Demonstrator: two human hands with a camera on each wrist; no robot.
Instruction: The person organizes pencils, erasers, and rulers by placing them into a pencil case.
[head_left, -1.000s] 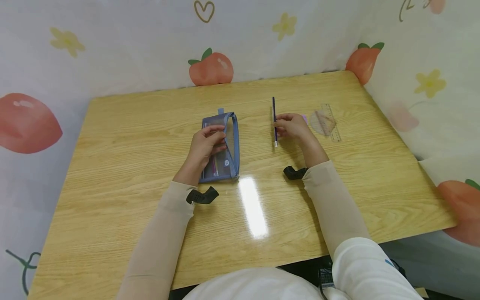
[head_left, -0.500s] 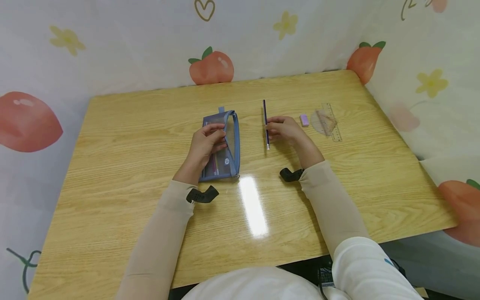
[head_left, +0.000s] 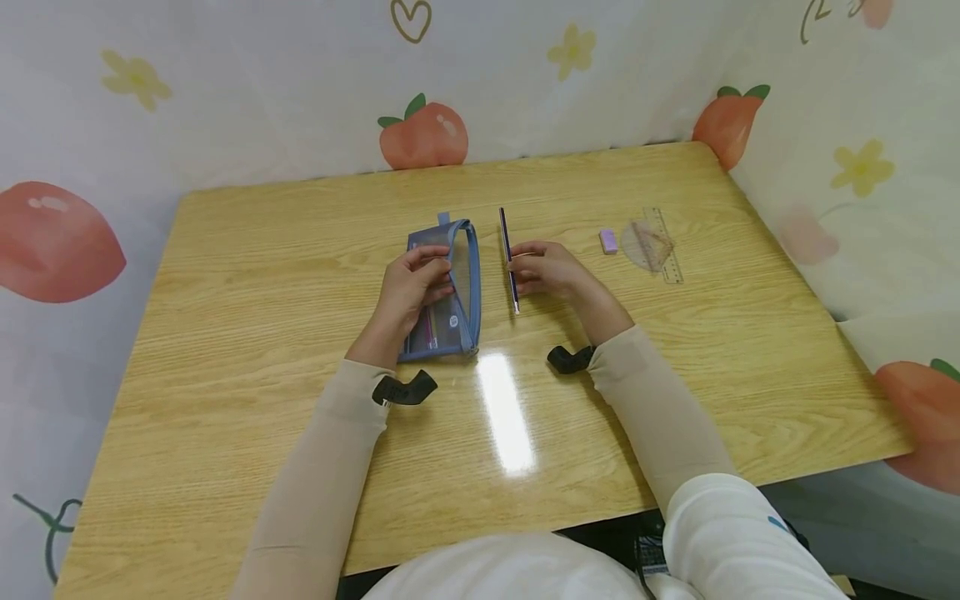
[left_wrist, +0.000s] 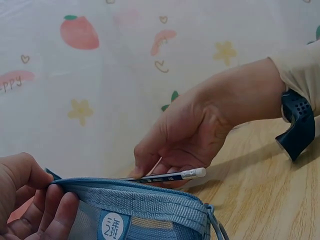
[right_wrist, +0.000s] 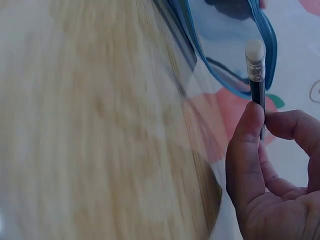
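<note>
1. There were 2 hands, and both were busy.
2. The left hand [head_left: 415,287] pinched the near side of 1 blue pouch [head_left: 450,321] at its top edge, with its fingers bent.
3. The right hand [head_left: 547,268] pinched 1 dark pencil [head_left: 506,236] between thumb and finger, up off the table [head_left: 262,292].
4. The pencil was just right of the pouch, with a small gap between them in the head view. Its 1 white rubber end [right_wrist: 255,52] pointed back toward the person.
5. The pouch sat on the table, and its mouth was wide open. It had 1 round badge [left_wrist: 114,226] and 1 loop [head_left: 443,218] at the far end. Thin bright things showed through its side, too small to count.
6. To the right of the right hand lay 1 purple eraser [head_left: 608,242].
7. Past the eraser lay 1 clear ruler [head_left: 672,267] and 1 clear round piece [head_left: 635,246], and they overlapped.
8. There were 2 black bands, 1 at the left wrist [head_left: 405,389] and 1 at the right wrist [head_left: 570,360].
9. The head view showed 3 yellow flowers [head_left: 572,50] and 1 heart [head_left: 411,21] on the walls.
</note>
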